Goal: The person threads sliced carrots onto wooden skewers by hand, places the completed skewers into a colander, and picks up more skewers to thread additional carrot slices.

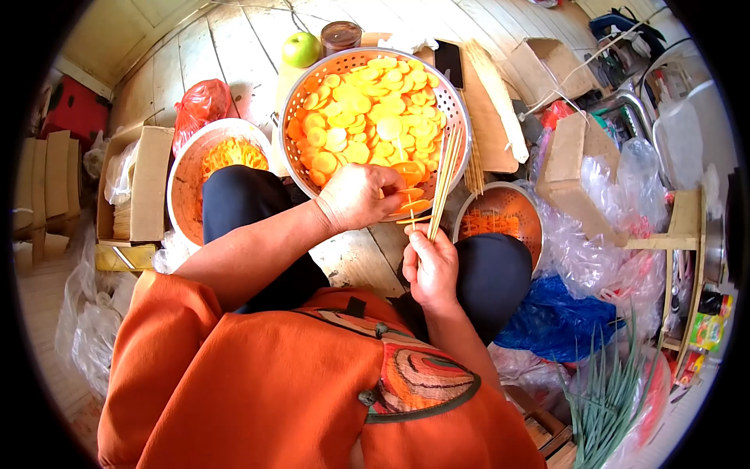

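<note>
My left hand [355, 195] pinches round orange slices, which look like carrot, above the near rim of a metal colander [283, 148]. The slices [414, 206] are threaded, slightly apart, on a thin skewer between my hands. My right hand [432, 268] is closed around a bundle of bare wooden skewers [447, 176] pointing up and away from me; the threaded skewer also runs to its fingers. A heap of loose carrot slices [367, 109] fills the colander in front of me. My fingers hide part of the threaded skewer.
By my right knee a smaller colander [539, 227] holds skewered carrot pieces. At my left knee stands a bowl [181, 187] of orange pieces. Beyond are a green apple [301, 50], a brown jar [341, 34] and a phone [448, 62]. Cardboard boxes [152, 184] and plastic bags flank me.
</note>
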Motion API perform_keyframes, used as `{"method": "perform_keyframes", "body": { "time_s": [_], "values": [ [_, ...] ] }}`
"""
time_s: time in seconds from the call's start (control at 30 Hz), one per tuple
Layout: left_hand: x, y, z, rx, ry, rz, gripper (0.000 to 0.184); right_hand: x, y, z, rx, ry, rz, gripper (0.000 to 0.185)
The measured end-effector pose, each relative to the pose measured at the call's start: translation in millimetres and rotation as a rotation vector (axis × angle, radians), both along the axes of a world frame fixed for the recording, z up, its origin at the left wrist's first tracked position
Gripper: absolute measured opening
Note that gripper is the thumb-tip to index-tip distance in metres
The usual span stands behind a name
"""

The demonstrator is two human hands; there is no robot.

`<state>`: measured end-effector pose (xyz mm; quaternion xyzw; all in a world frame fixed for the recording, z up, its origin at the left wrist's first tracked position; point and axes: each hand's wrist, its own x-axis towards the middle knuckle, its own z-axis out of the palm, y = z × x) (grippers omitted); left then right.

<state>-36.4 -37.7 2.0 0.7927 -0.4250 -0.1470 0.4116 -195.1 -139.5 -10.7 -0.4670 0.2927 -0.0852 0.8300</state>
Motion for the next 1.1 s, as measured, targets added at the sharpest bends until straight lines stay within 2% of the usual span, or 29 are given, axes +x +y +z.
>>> {"method": "perform_keyframes", "body": {
  "time_s": [0.17, 0.27, 0.37, 0.53, 0.6, 1.1],
  "values": [
    [-2, 3, 13, 0.002, -0.016, -0.004, 0.016, 0, -1, 0, 0.012, -0.001, -0.039, 0.014],
    [-7, 12, 14, 0.076, 0.176, 0.11, 0.015, 0, -2, -1, 0.028, 0.002, -0.068, 0.014],
    [-28, 21, 7, -0.094, 0.139, -0.008, 0.014, 0, -1, -4, 0.036, -0.001, -0.087, 0.014],
    [-49, 20, -3, -0.077, -0.005, 0.031, 0.018, -3, 4, -6, -0.09, 0.014, 0.001, 0.01],
    [-52, 21, -7, -0.089, -0.199, 0.041, 0.017, -5, 5, -6, -0.129, 0.007, 0.028, 0.01],
    [-63, 23, 1, -0.064, -0.337, -0.09, 0.012, -12, 6, -9, -0.165, 0.039, 0.111, 0.01]
  ]
}}
